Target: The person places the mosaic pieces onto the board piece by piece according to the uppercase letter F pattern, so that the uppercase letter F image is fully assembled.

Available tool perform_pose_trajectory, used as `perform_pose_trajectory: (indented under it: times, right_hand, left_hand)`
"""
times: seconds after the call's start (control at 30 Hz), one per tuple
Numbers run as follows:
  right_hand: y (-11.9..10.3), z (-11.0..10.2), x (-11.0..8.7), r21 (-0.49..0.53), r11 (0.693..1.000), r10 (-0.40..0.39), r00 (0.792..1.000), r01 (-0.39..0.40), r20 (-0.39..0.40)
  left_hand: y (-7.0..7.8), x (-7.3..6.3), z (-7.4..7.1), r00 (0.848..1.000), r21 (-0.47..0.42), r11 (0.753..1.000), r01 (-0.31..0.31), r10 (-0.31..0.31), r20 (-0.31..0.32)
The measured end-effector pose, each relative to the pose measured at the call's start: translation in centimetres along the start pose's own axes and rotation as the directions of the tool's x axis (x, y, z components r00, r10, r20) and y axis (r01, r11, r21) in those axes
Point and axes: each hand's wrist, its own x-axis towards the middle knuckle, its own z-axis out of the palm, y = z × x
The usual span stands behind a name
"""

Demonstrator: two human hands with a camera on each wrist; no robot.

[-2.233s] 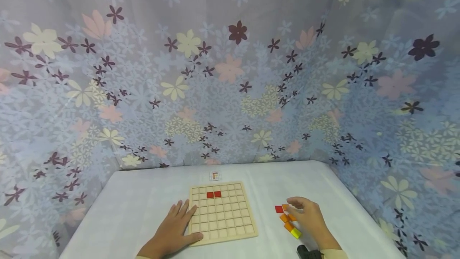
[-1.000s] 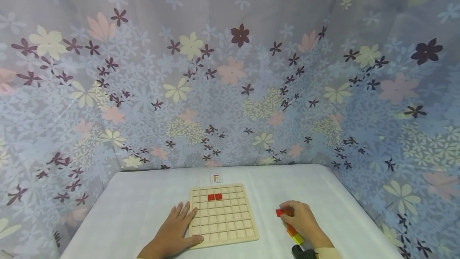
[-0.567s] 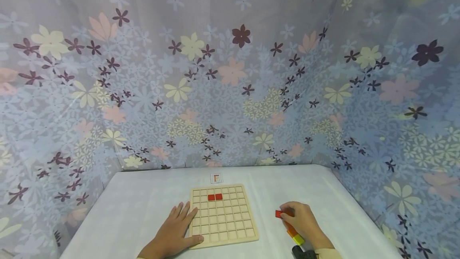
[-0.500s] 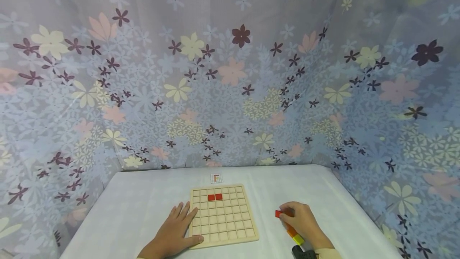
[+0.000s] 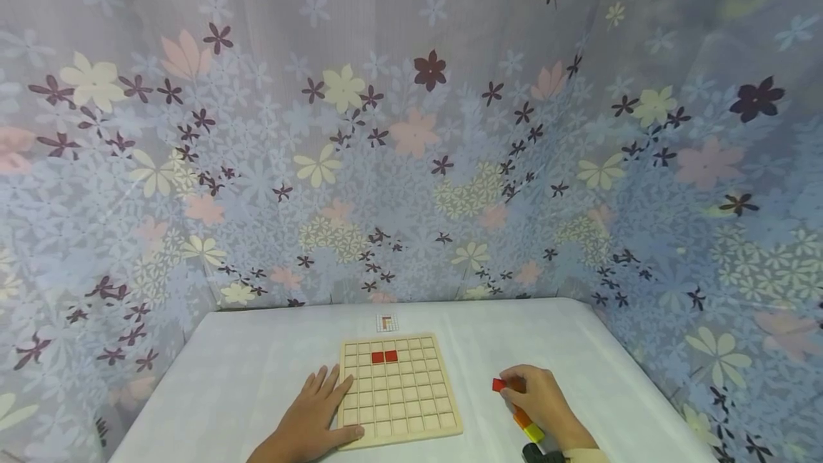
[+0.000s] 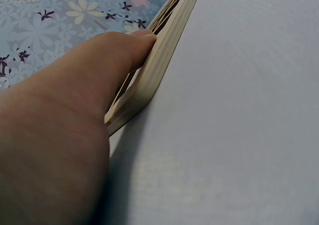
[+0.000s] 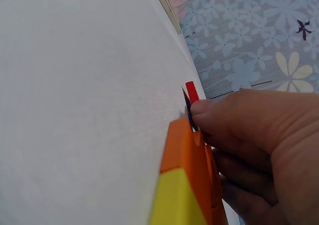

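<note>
On the left side of the table [image 5: 238, 370], the left hand [image 5: 311, 414] lies spread wide and grips nothing: its fingertips rest along the left edge of the board [image 5: 411, 406] and its thumb lies on the rim by the near left corner, most likely to stop the board sliding on the smooth cloth. The board sits about midway between the table's side edges, within easy reach of both hands. In its second row from the far edge, the red pair [image 5: 384, 356] fills two adjoining cells, the third and fourth from the left; the cell walls should hold them square. Between the board and the table's far edge lies the card [image 5: 388, 323], printed with a small coloured grid, probably put there to be seen over the board without being covered by an arm. Toward the table's right edge, well apart from the board, the loose red tile [image 5: 498, 384] is pinched between the thumb and a fingertip of the right hand [image 5: 540, 400]; whether it is off the cloth I cannot tell. Orange tiles [image 5: 521, 417] and a yellow tile [image 5: 533, 434] lie just below that hand, seemingly kept aside as a supply, some partly hidden by it.
</note>
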Motion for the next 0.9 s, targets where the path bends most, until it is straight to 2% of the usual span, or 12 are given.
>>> perform_pose_trajectory:
  times: [0.2,0.37,0.53,0.73,0.9]
  right_hand:
    - [0.3,0.0,0.0,0.056,0.998,-0.017,0.999,0.019,-0.036]
    - [0.2,-0.2,0.5,0.108,0.994,0.005,0.999,-0.001,-0.041]
    - [-0.3,-0.2,1.0,0.095,0.995,0.002,0.999,0.003,-0.051]
    - [-1.2,0.2,1.9,0.059,0.995,-0.074,0.994,0.079,-0.085]
    - [-2.1,1.1,2.6,0.079,0.989,-0.119,0.987,0.128,-0.104]
  left_hand:
    - [-0.2,-0.1,0.2,1.0,0.018,1.0,0.007,-0.007,0.022]
    - [-0.8,0.1,0.7,1.0,0.022,1.0,-0.004,0.004,-0.008]
    - [-0.9,0.0,0.8,1.0,0.043,0.999,-0.007,0.008,-0.024]
    - [-0.7,-0.2,0.4,1.0,0.045,0.999,-0.002,0.003,-0.023]
    - [-0.5,-0.2,0.3,0.999,0.02,1.0,-0.023,0.023,-0.029]
